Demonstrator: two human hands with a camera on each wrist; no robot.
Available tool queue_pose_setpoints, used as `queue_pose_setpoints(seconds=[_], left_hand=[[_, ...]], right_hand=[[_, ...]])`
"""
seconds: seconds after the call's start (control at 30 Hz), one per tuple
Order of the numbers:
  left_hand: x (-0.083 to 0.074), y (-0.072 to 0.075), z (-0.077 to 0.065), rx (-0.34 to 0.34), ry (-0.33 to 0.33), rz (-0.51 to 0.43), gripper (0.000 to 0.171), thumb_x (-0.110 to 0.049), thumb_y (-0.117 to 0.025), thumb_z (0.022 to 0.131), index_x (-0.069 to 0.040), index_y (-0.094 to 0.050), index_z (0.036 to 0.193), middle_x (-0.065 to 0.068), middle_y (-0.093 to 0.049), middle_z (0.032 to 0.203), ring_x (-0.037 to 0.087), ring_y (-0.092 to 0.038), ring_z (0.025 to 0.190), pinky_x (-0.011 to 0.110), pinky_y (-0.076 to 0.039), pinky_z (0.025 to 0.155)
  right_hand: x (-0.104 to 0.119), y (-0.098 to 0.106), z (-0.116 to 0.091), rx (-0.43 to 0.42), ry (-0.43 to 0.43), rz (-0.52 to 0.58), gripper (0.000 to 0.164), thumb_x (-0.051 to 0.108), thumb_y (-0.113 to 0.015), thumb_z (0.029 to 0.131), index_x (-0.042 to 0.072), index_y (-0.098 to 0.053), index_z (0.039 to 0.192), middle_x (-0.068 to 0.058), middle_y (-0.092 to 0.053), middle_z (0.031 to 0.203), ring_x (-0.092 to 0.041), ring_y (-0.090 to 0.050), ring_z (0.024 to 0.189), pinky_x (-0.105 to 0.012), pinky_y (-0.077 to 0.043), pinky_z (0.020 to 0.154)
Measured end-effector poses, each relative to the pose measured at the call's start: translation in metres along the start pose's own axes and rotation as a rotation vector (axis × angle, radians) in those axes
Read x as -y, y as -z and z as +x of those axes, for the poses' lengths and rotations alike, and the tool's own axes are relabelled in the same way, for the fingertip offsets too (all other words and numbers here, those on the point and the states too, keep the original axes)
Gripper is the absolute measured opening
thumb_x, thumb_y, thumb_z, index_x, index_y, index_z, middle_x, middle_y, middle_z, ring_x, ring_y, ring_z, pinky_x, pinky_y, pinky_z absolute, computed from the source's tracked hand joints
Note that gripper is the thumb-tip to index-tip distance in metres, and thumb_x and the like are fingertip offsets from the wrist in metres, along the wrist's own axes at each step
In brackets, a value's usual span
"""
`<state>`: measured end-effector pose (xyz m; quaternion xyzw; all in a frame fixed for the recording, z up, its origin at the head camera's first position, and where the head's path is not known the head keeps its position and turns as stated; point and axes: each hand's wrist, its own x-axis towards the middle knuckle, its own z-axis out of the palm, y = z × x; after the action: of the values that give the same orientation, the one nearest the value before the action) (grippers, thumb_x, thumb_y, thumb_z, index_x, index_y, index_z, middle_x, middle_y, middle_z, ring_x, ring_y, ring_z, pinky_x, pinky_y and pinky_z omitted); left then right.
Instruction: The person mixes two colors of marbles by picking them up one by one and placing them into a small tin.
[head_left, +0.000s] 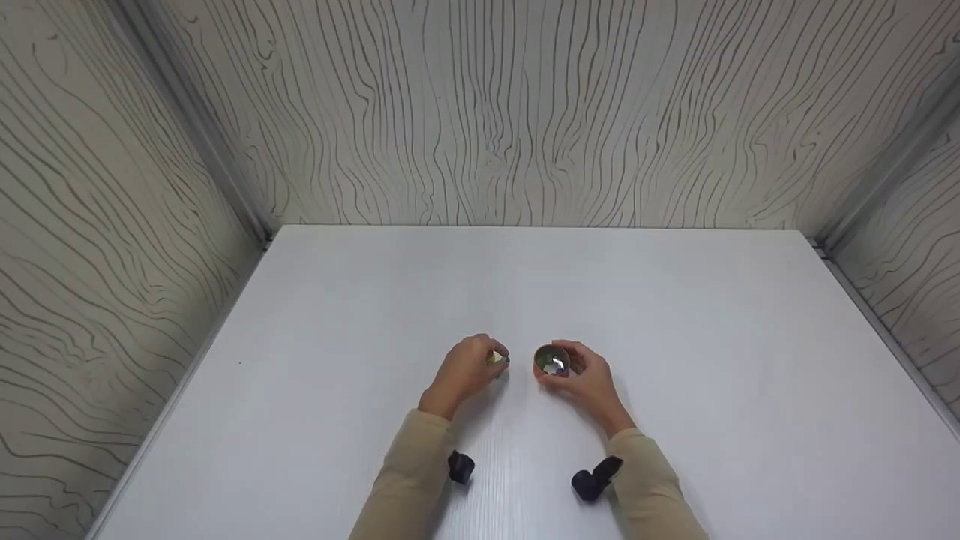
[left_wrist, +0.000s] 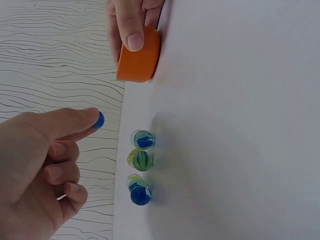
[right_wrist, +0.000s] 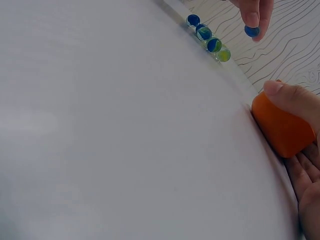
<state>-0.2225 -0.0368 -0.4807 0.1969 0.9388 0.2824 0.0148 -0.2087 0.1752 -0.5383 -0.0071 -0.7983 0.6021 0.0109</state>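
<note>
Blue marble's (left_wrist: 101, 121) being pinched aloft by left hand (head_left: 466, 369), orange cup (left_wrist: 136, 64) gripped by right hand (head_left: 591, 379); careful aim's probably being needed next.

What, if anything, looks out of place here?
Only a tiny dark speck stands out on the plain white table, toward its left side. The right hand holds the orange cup upright; the loose marbles lie grouped.

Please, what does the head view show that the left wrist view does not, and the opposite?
Only head: the sleeves, black wrist devices, the shiny inside of the cup.

Clear only in left wrist: the blue marble pinched by the left hand, and the row of marbles; in head these are too small to tell.

Both: left hand, right hand holding the cup, table, patterned wall.
</note>
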Motion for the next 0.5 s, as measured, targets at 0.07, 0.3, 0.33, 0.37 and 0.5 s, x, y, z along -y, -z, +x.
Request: queue_pose_setpoints(seconds=[0.07,0.3,0.33,0.37,0.5], left_hand=[[-0.003,-0.001,0.001,0.006,-0.006,0.007,0.016,-0.016,-0.068,0.088,-0.007,-0.075,0.1,0.007,-0.069,0.09,0.013,-0.056,0.077,0.027,-0.051,0.074],[-0.01,-0.005,0.001,-0.003,-0.079,0.054,0.014,-0.016,-0.07,0.087,-0.007,-0.075,0.096,0.008,-0.069,0.087,0.016,-0.062,0.078,0.026,-0.052,0.073],[-0.011,-0.005,0.001,0.001,-0.085,0.06,0.014,-0.016,-0.07,0.087,-0.007,-0.075,0.097,0.009,-0.069,0.087,0.016,-0.061,0.077,0.026,-0.051,0.072],[-0.012,-0.006,0.001,0.006,-0.087,0.067,0.015,-0.017,-0.07,0.087,-0.008,-0.075,0.097,0.009,-0.069,0.087,0.015,-0.061,0.077,0.025,-0.051,0.072],[-0.016,-0.008,0.002,0.028,-0.079,0.08,0.016,-0.019,-0.069,0.088,-0.009,-0.075,0.1,0.009,-0.07,0.09,0.016,-0.062,0.08,0.026,-0.052,0.073]], right_hand=[[0.0,0.0,0.0,0.001,0.007,0.004,0.059,0.007,-0.083,0.071,0.0,-0.059,0.124,-0.019,-0.061,0.13,-0.034,-0.054,0.129,-0.039,-0.041,0.109],[0.003,0.0,-0.002,0.002,0.012,-0.004,0.059,0.006,-0.082,0.072,-0.002,-0.058,0.125,-0.021,-0.06,0.131,-0.034,-0.053,0.13,-0.04,-0.041,0.109],[0.002,0.0,-0.002,0.0,0.018,-0.013,0.059,0.006,-0.082,0.072,-0.002,-0.057,0.125,-0.022,-0.06,0.131,-0.035,-0.053,0.13,-0.04,-0.041,0.109],[0.003,0.0,-0.002,0.0,0.022,-0.011,0.059,0.005,-0.082,0.072,-0.002,-0.057,0.125,-0.022,-0.06,0.131,-0.035,-0.053,0.13,-0.04,-0.042,0.109],[0.002,0.0,-0.002,-0.001,0.029,-0.01,0.059,0.005,-0.082,0.071,-0.003,-0.058,0.125,-0.022,-0.06,0.13,-0.035,-0.054,0.129,-0.04,-0.042,0.108]])
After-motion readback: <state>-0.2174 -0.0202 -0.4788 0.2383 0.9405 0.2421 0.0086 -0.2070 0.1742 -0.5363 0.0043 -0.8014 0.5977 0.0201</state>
